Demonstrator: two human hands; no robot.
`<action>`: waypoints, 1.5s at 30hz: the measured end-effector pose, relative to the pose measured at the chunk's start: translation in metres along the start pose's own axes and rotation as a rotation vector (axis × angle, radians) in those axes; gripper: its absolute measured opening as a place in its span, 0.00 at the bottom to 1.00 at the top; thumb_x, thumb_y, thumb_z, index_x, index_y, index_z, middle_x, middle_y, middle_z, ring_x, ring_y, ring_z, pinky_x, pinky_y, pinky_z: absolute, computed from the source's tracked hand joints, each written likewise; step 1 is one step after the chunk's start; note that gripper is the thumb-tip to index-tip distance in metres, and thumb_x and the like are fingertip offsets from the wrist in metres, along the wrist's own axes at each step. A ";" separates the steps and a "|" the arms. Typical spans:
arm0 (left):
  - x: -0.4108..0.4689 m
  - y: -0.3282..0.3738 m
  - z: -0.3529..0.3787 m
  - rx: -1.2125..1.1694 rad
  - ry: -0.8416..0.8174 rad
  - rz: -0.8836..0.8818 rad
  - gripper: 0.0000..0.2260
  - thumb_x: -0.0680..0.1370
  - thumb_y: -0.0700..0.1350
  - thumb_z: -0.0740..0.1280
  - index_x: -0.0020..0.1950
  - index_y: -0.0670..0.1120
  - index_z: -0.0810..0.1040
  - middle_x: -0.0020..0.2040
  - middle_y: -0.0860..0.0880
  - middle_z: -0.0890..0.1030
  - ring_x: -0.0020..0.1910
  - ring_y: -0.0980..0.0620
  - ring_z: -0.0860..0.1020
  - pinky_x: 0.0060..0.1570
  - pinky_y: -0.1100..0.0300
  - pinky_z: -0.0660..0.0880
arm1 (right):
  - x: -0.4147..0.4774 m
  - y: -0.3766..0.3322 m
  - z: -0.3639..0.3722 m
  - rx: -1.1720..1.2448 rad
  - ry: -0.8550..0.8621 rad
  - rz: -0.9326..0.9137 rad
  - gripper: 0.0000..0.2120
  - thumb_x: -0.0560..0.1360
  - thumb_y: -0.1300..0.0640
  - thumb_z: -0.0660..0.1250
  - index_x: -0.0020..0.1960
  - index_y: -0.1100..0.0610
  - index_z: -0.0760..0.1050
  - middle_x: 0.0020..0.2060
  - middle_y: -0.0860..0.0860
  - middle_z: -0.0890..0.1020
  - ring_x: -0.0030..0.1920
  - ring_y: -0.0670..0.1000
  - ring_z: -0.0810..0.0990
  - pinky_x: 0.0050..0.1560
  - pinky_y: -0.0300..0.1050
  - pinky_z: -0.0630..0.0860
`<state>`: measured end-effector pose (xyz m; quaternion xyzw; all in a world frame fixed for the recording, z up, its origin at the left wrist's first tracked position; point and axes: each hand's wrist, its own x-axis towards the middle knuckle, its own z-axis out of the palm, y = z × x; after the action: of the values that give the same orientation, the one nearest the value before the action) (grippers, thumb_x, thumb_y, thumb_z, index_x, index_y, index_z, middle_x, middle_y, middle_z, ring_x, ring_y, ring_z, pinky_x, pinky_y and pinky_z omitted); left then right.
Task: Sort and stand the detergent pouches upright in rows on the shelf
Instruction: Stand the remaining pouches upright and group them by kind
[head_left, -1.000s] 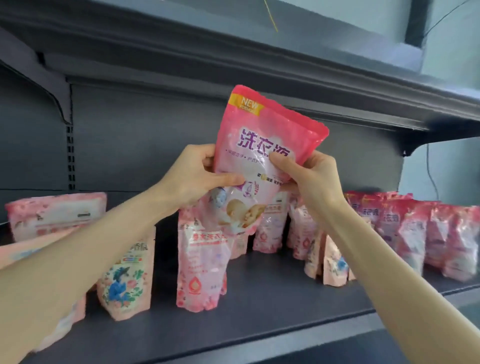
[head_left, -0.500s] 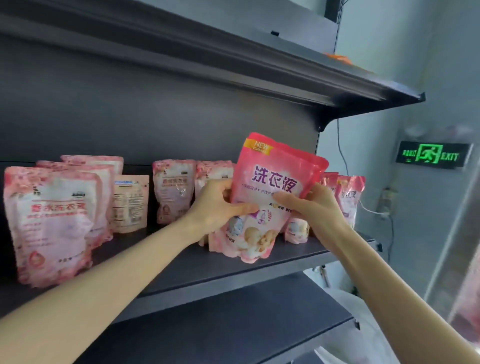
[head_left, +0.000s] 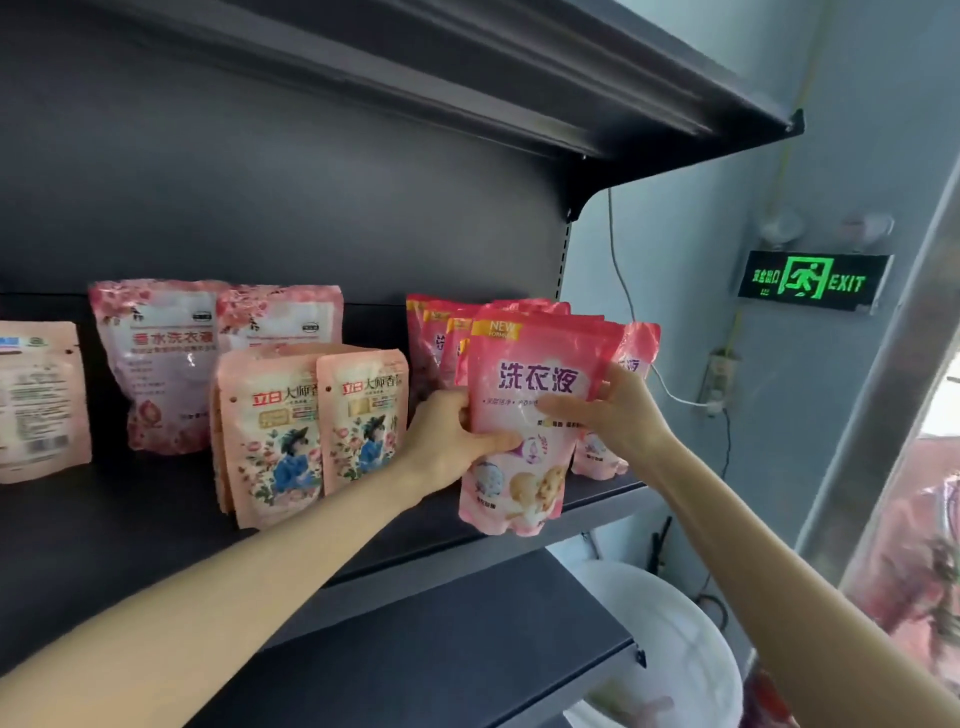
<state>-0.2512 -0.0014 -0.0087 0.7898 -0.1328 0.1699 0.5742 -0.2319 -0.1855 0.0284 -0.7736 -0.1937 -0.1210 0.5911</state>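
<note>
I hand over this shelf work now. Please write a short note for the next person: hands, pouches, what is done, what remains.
Left hand and right hand both grip the bright pink pouch, upright, in front of a row of matching pouches at the right end of the shelf. I cannot tell if it rests there.
Done: peach pouches and pale pink pouches stand upright.
To do: release it; perhaps turn the far-left pouch, which shows its back.

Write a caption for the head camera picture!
The left hand and right hand hold a pink detergent pouch in front of matching pouches on the shelf.
</note>
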 end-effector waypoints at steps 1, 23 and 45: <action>0.003 -0.004 0.007 0.012 0.013 -0.004 0.15 0.66 0.39 0.77 0.48 0.50 0.77 0.53 0.47 0.82 0.50 0.52 0.81 0.52 0.54 0.78 | 0.006 0.007 -0.003 -0.008 -0.020 0.002 0.14 0.65 0.65 0.76 0.48 0.61 0.76 0.45 0.60 0.84 0.39 0.59 0.84 0.44 0.60 0.81; -0.027 -0.038 0.083 0.218 0.315 -0.255 0.28 0.67 0.47 0.78 0.62 0.49 0.69 0.52 0.54 0.78 0.49 0.58 0.79 0.45 0.67 0.76 | 0.075 0.100 -0.018 0.138 -0.469 -0.108 0.31 0.64 0.54 0.79 0.62 0.56 0.70 0.53 0.49 0.83 0.52 0.49 0.83 0.53 0.52 0.80; 0.003 -0.062 0.084 0.281 0.280 -0.295 0.29 0.75 0.43 0.70 0.73 0.48 0.63 0.65 0.49 0.76 0.61 0.51 0.76 0.64 0.50 0.72 | 0.096 0.130 -0.008 0.081 -0.549 -0.001 0.38 0.60 0.55 0.80 0.65 0.53 0.66 0.57 0.50 0.79 0.58 0.53 0.79 0.56 0.57 0.79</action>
<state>-0.2140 -0.0621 -0.0847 0.8415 0.0897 0.2087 0.4902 -0.0881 -0.2072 -0.0425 -0.7530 -0.3518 0.1004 0.5470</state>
